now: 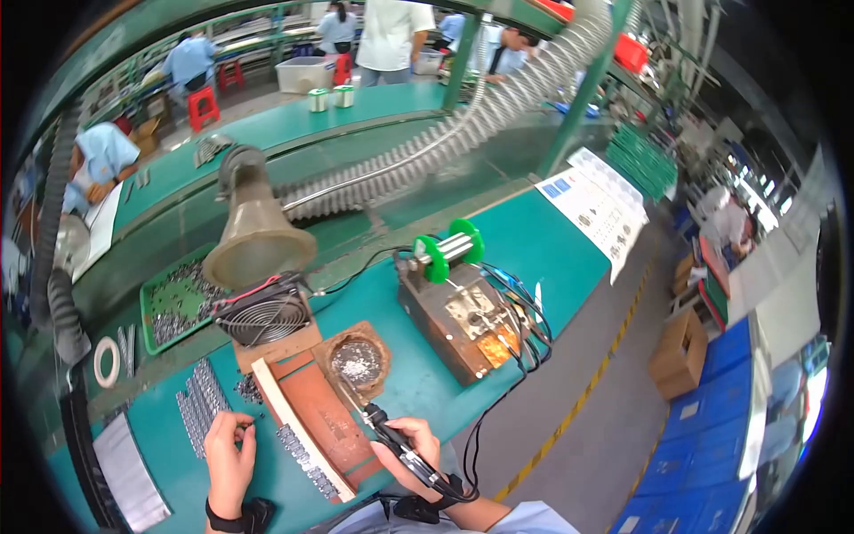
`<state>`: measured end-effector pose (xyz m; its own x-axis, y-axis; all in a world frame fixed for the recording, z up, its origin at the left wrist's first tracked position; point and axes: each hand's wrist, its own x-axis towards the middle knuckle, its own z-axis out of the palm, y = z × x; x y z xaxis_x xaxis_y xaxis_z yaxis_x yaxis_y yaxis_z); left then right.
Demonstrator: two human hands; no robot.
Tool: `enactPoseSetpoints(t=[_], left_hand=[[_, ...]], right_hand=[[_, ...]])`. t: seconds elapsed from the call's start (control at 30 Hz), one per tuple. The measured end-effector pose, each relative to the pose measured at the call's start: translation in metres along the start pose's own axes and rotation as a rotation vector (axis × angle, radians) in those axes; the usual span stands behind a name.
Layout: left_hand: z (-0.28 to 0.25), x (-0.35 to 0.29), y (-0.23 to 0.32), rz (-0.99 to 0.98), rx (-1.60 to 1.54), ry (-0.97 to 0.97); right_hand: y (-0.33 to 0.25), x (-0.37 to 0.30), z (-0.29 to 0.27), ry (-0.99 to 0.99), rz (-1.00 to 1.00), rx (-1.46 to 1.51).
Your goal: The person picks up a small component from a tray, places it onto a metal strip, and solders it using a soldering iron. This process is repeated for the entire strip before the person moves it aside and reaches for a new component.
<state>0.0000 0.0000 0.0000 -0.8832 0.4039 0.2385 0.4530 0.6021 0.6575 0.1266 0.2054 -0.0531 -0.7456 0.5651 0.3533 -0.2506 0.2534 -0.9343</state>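
Note:
My right hand (411, 452) is wrapped round the black handle of a soldering iron (391, 432). The iron's metal tip points away from me, toward a brown dish (380, 352) with silvery solder bits inside. My left hand (229, 458) is closed in a pinch; any small part between thumb and fingers is too small to make out. Just right of it lies a brown wooden jig (322, 411) with a pale strip along its left edge. Small metal parts (304, 461) stand in a row on that strip. Beyond my left hand lie rows of grey metal parts (202, 398).
A small fan (263, 319) stands under a fume hood (260, 249) with a ribbed hose. A metal box (458, 329) carries a green solder reel (449, 252); black cables loop down from it. A green tray (160, 325) of loose parts is at left. Several people work beyond.

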Motion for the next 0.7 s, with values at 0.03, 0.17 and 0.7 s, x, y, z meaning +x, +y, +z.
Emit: enactPoseSetpoints(t=[0.03, 0.17, 0.7], left_hand=[[-0.001, -0.001, -0.003, 0.000, 0.014, 0.018], [-0.009, -0.003, -0.007, 0.017, 0.050, 0.042], [-0.011, -0.013, 0.006, -0.157, 0.029, -0.003]], right_hand=[[0.000, 0.003, 0.002, -0.013, -0.031, -0.026], [-0.005, 0.002, 0.010, -0.011, -0.094, -0.065], [0.000, 0.012, -0.004, 0.037, -0.241, 0.015]])
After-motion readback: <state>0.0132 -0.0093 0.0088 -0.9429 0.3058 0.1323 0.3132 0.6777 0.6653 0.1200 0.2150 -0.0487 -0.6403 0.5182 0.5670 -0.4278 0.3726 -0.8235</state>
